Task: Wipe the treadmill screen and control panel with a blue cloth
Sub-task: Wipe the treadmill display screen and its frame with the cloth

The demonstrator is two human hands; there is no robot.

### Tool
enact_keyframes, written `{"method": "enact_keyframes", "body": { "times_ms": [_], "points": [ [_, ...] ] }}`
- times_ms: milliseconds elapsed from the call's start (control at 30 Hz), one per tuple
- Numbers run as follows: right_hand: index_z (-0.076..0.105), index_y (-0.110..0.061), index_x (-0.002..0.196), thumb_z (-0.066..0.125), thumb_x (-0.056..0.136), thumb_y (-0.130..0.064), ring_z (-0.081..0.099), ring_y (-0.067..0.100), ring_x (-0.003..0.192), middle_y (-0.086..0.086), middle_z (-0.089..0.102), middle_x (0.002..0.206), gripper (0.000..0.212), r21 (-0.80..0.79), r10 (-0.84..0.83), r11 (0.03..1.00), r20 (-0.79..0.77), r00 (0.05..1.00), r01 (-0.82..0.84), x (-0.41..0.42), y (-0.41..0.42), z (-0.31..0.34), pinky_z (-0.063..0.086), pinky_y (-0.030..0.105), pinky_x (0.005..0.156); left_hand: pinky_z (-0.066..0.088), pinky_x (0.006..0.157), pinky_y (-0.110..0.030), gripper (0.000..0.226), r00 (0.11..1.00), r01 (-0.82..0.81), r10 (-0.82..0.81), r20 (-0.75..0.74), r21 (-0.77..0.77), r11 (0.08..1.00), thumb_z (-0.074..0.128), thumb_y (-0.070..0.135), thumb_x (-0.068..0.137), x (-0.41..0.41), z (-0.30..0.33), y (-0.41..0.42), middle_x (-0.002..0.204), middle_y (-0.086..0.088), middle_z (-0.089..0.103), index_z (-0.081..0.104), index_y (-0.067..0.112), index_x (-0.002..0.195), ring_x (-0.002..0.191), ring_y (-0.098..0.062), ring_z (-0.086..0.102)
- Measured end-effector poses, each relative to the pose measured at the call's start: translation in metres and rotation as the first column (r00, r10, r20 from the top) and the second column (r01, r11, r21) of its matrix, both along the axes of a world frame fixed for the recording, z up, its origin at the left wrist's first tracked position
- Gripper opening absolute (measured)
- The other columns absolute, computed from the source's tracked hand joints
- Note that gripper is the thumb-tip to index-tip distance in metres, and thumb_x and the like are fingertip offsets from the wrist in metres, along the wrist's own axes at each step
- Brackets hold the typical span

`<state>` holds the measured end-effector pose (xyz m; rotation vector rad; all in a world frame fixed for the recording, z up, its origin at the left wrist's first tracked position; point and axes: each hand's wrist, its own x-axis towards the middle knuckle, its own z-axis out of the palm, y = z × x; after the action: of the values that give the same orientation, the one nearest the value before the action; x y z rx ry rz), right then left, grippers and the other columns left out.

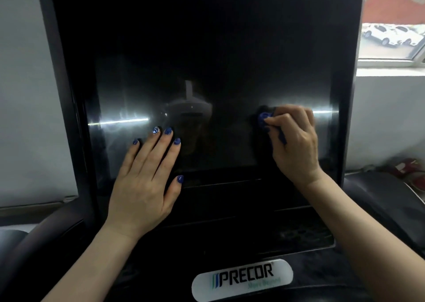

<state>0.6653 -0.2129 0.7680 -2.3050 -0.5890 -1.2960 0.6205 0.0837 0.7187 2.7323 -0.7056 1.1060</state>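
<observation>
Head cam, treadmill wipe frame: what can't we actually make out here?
- Blue cloth: mostly hidden inside the right hand; its size cannot be told.
- Screen: top cut off by the frame edge; dark with glare, so smudges are unreadable.
- Control panel: too dark to show buttons.
- Left hand: flat on the screen, hiding the glass beneath.
- Tagline under the PRECOR badge: blurred.

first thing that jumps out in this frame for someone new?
The big dark treadmill screen fills the view, with bright glare streaks across its lower half. The left hand lies flat, fingers straight, on the screen's lower left, while the right hand grips a bunched blue cloth against the glass at lower right. A white PRECOR badge sits at bottom centre.
</observation>
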Motion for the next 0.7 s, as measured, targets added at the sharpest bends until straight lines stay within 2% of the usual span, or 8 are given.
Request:
{"method": "enact_keyframes", "body": {
  "times_ms": [200, 267, 400, 567, 700],
  "points": [
    [0.071, -0.004, 0.088, 0.057, 0.097, -0.013, 0.054, 0.025, 0.095, 0.009, 0.064, 0.102, 0.019, -0.139, 0.093, 0.985, -0.042, 0.995, -0.098, -0.014, -0.002, -0.011, 0.037, 0.031, 0.092, 0.015, 0.124, -0.048, 0.056, 1.0, 0.0, 0.0, 0.003, -0.001, 1.0, 0.04, 0.032, 0.103, -0.001, 0.001, 0.0, 0.161, -0.014, 0.03, 0.038, 0.005, 0.151, 0.152, -0.028, 0.022],
    [0.071, -0.003, 0.087, 0.061, 0.094, -0.01, 0.054, 0.025, 0.094, 0.009, 0.064, 0.1, 0.014, -0.114, 0.075, 0.99, -0.04, 0.996, -0.079, -0.012, -0.005, -0.008, 0.04, 0.033, 0.09, 0.015, 0.125, -0.048, 0.056, 1.0, 0.0, 0.0, 0.003, -0.001, 1.0, 0.041, 0.032, 0.103, -0.001, 0.002, 0.0, 0.161, -0.014, 0.03, 0.038, 0.005, 0.151, 0.152, -0.028, 0.022],
    [0.07, -0.001, 0.084, 0.065, 0.089, -0.003, 0.054, 0.026, 0.092, 0.011, 0.064, 0.097, 0.007, -0.022, 0.062, 0.998, -0.001, 0.998, -0.062, -0.001, 0.023, 0.0, 0.048, 0.044, 0.081, 0.016, 0.124, -0.048, 0.056, 1.0, -0.003, 0.003, 0.002, -0.002, 1.0, 0.042, 0.033, 0.102, -0.001, 0.001, 0.0, 0.161, -0.014, 0.031, 0.039, 0.005, 0.151, 0.152, -0.028, 0.023],
    [0.072, -0.001, 0.091, 0.063, 0.095, -0.013, 0.057, 0.027, 0.095, 0.011, 0.064, 0.101, 0.015, -0.049, 0.12, 0.991, -0.025, 0.992, -0.121, -0.007, 0.025, -0.002, 0.046, 0.045, 0.086, 0.016, 0.124, -0.048, 0.055, 1.0, 0.02, -0.02, -0.025, 0.004, 1.0, 0.04, 0.032, 0.103, -0.002, 0.004, 0.001, 0.161, -0.015, 0.031, 0.04, 0.005, 0.151, 0.152, -0.029, 0.023],
    [0.073, -0.001, 0.092, 0.055, 0.098, -0.019, 0.056, 0.027, 0.095, 0.011, 0.064, 0.101, 0.026, -0.006, 0.16, 0.987, -0.053, 0.986, -0.16, -0.01, 0.025, 0.001, 0.046, 0.048, 0.085, 0.017, 0.124, -0.048, 0.052, 0.996, 0.077, -0.076, -0.054, 0.007, 0.997, 0.04, 0.029, 0.103, -0.008, 0.012, 0.014, 0.16, -0.014, 0.032, 0.041, 0.005, 0.15, 0.152, -0.028, 0.024]
  ]
}}
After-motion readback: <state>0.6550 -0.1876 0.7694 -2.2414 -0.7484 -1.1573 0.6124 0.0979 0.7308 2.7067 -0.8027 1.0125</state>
